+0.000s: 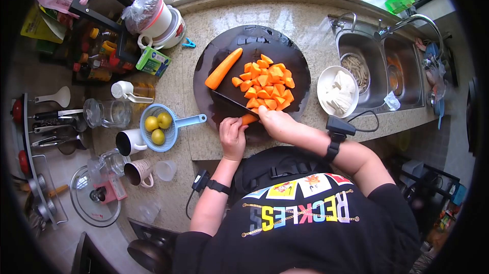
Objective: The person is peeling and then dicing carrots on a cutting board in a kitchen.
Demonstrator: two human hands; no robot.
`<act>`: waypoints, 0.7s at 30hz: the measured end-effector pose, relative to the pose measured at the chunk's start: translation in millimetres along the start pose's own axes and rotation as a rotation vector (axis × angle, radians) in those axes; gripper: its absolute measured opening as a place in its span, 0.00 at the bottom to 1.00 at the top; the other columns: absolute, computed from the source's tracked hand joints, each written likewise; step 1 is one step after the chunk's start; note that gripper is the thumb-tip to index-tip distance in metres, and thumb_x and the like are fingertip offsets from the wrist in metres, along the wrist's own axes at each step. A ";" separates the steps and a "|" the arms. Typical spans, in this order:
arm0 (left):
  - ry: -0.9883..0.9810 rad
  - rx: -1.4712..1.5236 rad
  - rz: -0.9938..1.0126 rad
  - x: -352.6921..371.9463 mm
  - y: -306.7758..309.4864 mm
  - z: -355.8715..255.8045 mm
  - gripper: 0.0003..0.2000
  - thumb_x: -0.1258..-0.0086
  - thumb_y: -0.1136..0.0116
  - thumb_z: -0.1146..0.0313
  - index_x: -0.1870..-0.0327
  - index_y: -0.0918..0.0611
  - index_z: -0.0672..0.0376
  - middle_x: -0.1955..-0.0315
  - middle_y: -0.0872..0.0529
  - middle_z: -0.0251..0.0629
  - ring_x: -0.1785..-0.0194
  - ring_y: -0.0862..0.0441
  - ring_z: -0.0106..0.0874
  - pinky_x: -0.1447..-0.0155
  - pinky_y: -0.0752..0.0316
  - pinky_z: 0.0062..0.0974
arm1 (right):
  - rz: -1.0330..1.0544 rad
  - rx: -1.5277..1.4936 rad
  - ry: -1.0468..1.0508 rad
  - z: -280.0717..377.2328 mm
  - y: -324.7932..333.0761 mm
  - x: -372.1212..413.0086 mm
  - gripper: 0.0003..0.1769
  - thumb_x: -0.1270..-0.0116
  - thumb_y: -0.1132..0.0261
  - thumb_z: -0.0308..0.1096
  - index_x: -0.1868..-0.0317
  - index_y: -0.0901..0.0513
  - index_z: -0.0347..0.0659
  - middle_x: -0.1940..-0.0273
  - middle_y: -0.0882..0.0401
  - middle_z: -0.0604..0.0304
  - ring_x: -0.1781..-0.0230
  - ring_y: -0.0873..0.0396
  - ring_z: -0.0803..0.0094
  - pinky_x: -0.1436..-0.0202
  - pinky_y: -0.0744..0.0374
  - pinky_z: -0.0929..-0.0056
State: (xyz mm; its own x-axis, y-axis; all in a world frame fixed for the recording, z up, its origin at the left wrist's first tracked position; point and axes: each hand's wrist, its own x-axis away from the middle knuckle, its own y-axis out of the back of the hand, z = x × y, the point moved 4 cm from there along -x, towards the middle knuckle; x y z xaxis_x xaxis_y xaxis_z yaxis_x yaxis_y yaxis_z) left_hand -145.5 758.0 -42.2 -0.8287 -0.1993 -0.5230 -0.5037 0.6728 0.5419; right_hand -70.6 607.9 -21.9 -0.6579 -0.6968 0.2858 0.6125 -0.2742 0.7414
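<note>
A round dark cutting board (204, 60) lies on the counter. On it are a pile of orange carrot chunks (265, 83) and a whole peeled carrot (224, 68) to their left. Near the board's front edge, my left hand (233, 136) is closed on a carrot piece (248, 119). My right hand (275, 121) grips a knife, its handle hidden in my fingers. The dark blade (232, 101) points up and left, between the held piece and the whole carrot, its edge close beside the held piece.
Right of the board stands a white bowl of pale pieces (337, 92), then a double sink (361, 47). On the left are a blue strainer with green fruit (162, 127), mugs (131, 142), a glass jar (109, 113) and a green box (153, 61).
</note>
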 end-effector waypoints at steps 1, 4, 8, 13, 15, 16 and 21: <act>-0.009 -0.001 0.000 1.3 1.3 -1.5 0.13 0.49 0.31 0.82 0.63 0.18 0.64 0.64 0.18 0.42 0.57 0.20 0.43 0.51 0.24 0.37 | -0.009 -0.001 0.001 0.2 -0.9 0.7 0.12 0.37 0.42 0.23 0.57 0.35 0.32 0.69 0.18 0.38 0.64 0.17 0.40 0.63 0.20 0.48; 0.004 -0.014 0.046 -3.3 2.0 -0.4 0.13 0.49 0.30 0.79 0.62 0.18 0.63 0.63 0.18 0.43 0.57 0.20 0.44 0.50 0.25 0.37 | -0.077 -0.092 0.016 -6.2 3.3 0.0 0.13 0.31 0.42 0.32 0.58 0.36 0.33 0.72 0.20 0.37 0.66 0.19 0.38 0.64 0.21 0.46; -0.007 -0.053 0.059 -17.4 -1.5 1.8 0.14 0.49 0.31 0.80 0.61 0.18 0.63 0.62 0.19 0.43 0.55 0.21 0.44 0.48 0.26 0.38 | -0.132 -0.077 0.026 -12.3 11.0 5.6 0.14 0.29 0.42 0.33 0.59 0.38 0.34 0.73 0.21 0.38 0.68 0.20 0.38 0.66 0.23 0.45; -0.065 -0.041 0.093 -4.6 -3.1 -9.5 0.15 0.48 0.32 0.81 0.59 0.20 0.61 0.61 0.23 0.43 0.53 0.24 0.45 0.47 0.27 0.39 | -0.146 -0.058 0.020 -13.8 16.3 18.2 0.14 0.28 0.42 0.34 0.59 0.38 0.35 0.73 0.21 0.39 0.69 0.20 0.39 0.67 0.24 0.47; -0.088 -0.033 0.121 1.9 2.3 -14.9 0.16 0.49 0.30 0.80 0.58 0.20 0.61 0.62 0.23 0.43 0.53 0.24 0.44 0.47 0.28 0.39 | -0.137 -0.055 0.020 -15.9 16.9 25.8 0.14 0.28 0.42 0.34 0.59 0.38 0.35 0.74 0.21 0.39 0.69 0.20 0.39 0.68 0.24 0.47; -0.075 -0.046 0.109 1.3 5.8 -17.4 0.16 0.47 0.30 0.79 0.57 0.19 0.61 0.60 0.23 0.42 0.53 0.24 0.44 0.47 0.27 0.39 | -0.140 -0.059 0.022 -17.5 17.3 28.4 0.14 0.28 0.42 0.34 0.59 0.39 0.35 0.74 0.21 0.39 0.69 0.20 0.39 0.68 0.24 0.47; -0.056 -0.067 0.114 1.5 7.8 -10.2 0.14 0.46 0.30 0.76 0.58 0.17 0.62 0.61 0.20 0.40 0.55 0.22 0.42 0.48 0.26 0.37 | -0.079 -0.044 -0.012 -10.5 24.9 45.3 0.14 0.28 0.42 0.33 0.59 0.39 0.35 0.74 0.22 0.39 0.69 0.20 0.39 0.68 0.24 0.47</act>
State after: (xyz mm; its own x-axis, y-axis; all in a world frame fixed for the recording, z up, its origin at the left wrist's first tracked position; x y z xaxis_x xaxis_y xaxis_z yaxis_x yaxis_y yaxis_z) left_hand -153.2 755.7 -32.1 -0.8677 -0.0831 -0.4900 -0.4237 0.6390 0.6420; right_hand -80.6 562.5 3.1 -0.7097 -0.6641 0.2352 0.5773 -0.3569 0.7343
